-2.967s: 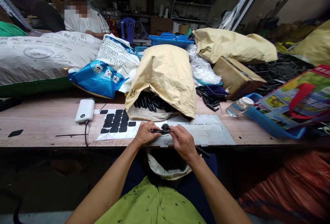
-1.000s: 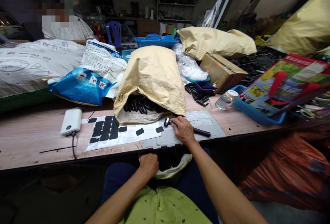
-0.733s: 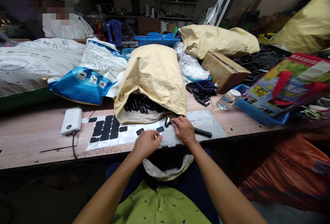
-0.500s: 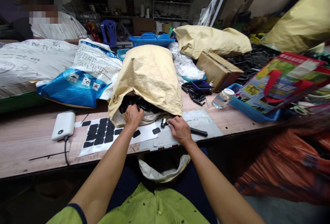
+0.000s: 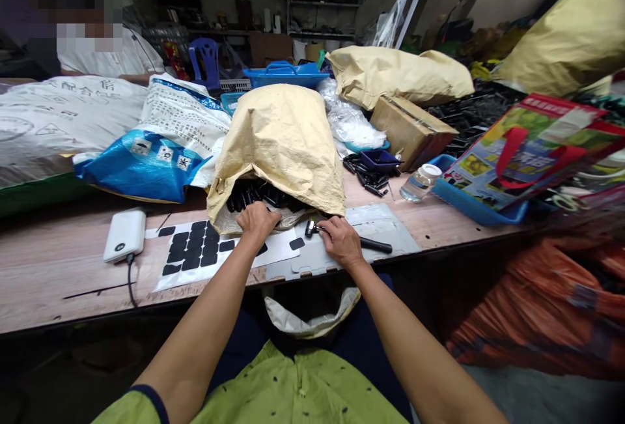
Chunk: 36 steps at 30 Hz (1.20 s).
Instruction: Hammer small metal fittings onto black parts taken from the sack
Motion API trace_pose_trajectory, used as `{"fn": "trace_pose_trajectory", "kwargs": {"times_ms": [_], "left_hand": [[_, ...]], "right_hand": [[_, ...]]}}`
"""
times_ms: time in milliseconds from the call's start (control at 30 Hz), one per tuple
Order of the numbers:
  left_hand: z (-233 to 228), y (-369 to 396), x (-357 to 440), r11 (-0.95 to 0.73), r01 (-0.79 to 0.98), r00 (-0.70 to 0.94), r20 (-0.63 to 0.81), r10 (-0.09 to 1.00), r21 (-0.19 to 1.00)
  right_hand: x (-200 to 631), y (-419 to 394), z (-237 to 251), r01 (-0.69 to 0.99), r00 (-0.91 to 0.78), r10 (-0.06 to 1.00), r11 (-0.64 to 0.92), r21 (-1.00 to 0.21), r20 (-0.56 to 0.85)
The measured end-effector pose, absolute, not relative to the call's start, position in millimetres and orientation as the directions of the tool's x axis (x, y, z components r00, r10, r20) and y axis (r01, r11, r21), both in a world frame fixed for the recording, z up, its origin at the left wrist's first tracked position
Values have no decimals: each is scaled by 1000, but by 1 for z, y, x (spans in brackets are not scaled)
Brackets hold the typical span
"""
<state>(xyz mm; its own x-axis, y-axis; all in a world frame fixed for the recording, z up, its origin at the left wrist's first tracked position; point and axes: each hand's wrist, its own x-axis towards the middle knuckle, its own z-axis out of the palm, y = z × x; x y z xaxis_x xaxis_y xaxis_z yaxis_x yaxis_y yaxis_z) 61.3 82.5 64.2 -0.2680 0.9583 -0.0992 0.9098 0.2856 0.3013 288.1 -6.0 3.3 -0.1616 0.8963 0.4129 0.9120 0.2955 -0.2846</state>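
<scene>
A tan woven sack (image 5: pixel 288 131) lies on the bench with its mouth toward me, and small black parts (image 5: pixel 249 195) fill the opening. My left hand (image 5: pixel 258 221) is at the lower lip of that mouth, its fingers curled together; whatever they hold is hidden. To the right, my right hand (image 5: pixel 340 240) is closed around the neck of a hammer (image 5: pixel 375 245). The metal head sticks out on the left and the black handle on the right, low over a grey board (image 5: pixel 385 225). A white sheet with black rounded-square pads (image 5: pixel 193 248) lies left of the hands.
A white power bank (image 5: pixel 125 235) with a cable sits at left. Blue-and-white bags (image 5: pixel 146 163) stand behind it. Right of the sack are a wooden box (image 5: pixel 413 131), a clear jar (image 5: pixel 418 184) and a blue tray (image 5: pixel 488 208). A person in white (image 5: pixel 107 59) is across the bench.
My left hand has shifted slightly right and out along the sack's mouth, its fingers turning rightward. The right hand stays on the hammer. The view has shifted a little.
</scene>
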Motion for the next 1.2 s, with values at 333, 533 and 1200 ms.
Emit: {"fn": "trace_pose_trajectory", "kwargs": {"times_ms": [333,533,1200], "left_hand": [[49,33,34,-263,786,131,266,955,559],[22,2,11,-412,642,394,184,901,646],[14,5,9,-283,705,304,84,949,650]], "right_hand": [[288,-7,4,913,-162,892,298,-280,422],[288,-7,4,915,-158,892,293,-277,423],[267,-17,29,802,-206,869,413,-430,450]]}}
